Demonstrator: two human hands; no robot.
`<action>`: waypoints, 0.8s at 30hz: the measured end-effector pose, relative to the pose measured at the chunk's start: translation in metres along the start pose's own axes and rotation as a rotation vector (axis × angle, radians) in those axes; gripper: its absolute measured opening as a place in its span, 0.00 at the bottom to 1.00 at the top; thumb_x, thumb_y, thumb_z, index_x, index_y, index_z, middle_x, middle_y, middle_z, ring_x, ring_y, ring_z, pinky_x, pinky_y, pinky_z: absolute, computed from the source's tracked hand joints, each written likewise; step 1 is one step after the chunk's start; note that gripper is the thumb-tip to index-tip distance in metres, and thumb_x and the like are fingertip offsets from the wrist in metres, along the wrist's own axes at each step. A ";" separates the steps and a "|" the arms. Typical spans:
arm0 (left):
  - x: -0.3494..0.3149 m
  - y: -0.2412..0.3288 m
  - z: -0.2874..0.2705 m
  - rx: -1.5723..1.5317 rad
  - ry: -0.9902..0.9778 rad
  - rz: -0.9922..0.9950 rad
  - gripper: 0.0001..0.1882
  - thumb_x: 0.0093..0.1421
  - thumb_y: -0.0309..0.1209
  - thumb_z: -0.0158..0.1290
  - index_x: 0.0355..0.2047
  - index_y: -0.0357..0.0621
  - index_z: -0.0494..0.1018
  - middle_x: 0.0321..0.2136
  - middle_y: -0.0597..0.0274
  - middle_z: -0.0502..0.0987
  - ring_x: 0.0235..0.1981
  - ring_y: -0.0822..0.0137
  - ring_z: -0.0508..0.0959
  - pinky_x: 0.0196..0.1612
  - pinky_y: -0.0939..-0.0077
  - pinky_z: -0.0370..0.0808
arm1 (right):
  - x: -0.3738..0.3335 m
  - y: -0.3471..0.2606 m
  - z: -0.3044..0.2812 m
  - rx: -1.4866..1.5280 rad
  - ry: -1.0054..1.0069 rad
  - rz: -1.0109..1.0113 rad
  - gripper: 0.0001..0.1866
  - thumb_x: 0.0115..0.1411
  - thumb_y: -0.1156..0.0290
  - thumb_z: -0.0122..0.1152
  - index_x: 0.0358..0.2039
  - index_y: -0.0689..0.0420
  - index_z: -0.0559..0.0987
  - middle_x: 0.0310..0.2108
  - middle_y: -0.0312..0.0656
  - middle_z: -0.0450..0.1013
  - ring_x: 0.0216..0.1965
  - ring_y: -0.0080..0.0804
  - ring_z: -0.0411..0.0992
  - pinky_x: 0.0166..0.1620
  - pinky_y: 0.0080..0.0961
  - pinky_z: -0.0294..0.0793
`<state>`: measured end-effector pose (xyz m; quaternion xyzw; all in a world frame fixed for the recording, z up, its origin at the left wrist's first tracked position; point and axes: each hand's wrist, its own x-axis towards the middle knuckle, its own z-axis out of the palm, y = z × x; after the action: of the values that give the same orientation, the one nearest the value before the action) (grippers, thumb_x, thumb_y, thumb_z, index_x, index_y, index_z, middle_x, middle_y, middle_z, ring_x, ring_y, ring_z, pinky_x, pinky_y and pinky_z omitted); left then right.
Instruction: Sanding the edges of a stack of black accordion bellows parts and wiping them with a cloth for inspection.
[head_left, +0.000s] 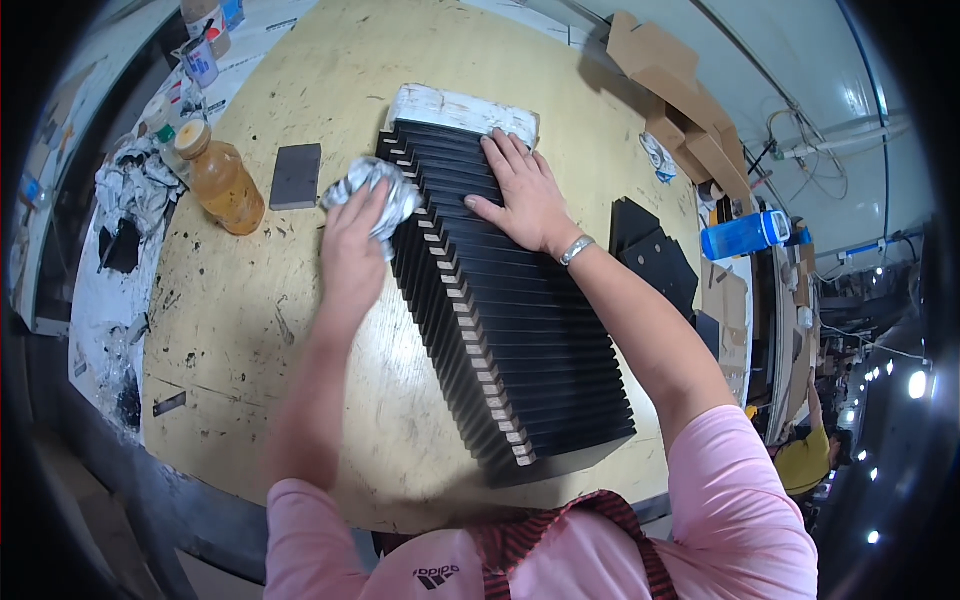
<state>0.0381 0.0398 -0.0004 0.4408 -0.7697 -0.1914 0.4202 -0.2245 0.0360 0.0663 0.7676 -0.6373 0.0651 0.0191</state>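
Observation:
A long row of black panels (540, 330), stacked like slats with pale notched strips along their left edge, lies slantwise across the table. At its far end sits a white, scuffed block (462, 108). My left hand (355, 225) is closed on a crumpled grey-and-white cloth (385, 192), which is against the left edge of the row near the far end. My right hand (525, 190) lies flat with fingers spread on top of the panels, its fingertips close to the white block. A metal bracelet (576, 249) is around my right wrist.
The yellowish worktable (240, 330) has dark stains. A bottle of amber liquid (222, 180) and a dark grey rectangular block (296, 177) stand left. Black flat pieces (652, 250), a blue water bottle (745, 235) and cardboard boxes (690, 100) are right. Another person (805, 460) is far right.

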 end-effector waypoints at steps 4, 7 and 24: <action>-0.076 0.008 0.018 0.103 -0.032 -0.086 0.30 0.52 0.13 0.47 0.56 0.43 0.76 0.55 0.49 0.76 0.52 0.49 0.73 0.57 0.60 0.69 | 0.004 -0.003 0.001 0.042 0.003 -0.016 0.49 0.61 0.35 0.51 0.70 0.60 0.58 0.72 0.52 0.51 0.74 0.49 0.47 0.73 0.46 0.45; -0.080 0.007 0.001 0.072 -0.165 -0.080 0.28 0.51 0.13 0.48 0.52 0.44 0.79 0.52 0.50 0.78 0.50 0.51 0.73 0.55 0.60 0.68 | 0.001 0.010 0.001 0.001 -0.002 0.000 0.49 0.61 0.34 0.51 0.70 0.59 0.57 0.72 0.52 0.51 0.74 0.49 0.47 0.73 0.46 0.45; -0.051 0.058 -0.008 0.023 -0.013 -0.186 0.37 0.54 0.16 0.51 0.66 0.55 0.66 0.59 0.45 0.67 0.57 0.41 0.69 0.58 0.54 0.69 | -0.023 0.018 -0.017 0.334 0.197 0.383 0.46 0.55 0.51 0.72 0.61 0.75 0.64 0.58 0.63 0.68 0.58 0.53 0.69 0.63 0.37 0.67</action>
<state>0.0279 0.1145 0.0178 0.5138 -0.7304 -0.2234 0.3906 -0.2472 0.0573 0.0790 0.6155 -0.7464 0.2462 -0.0584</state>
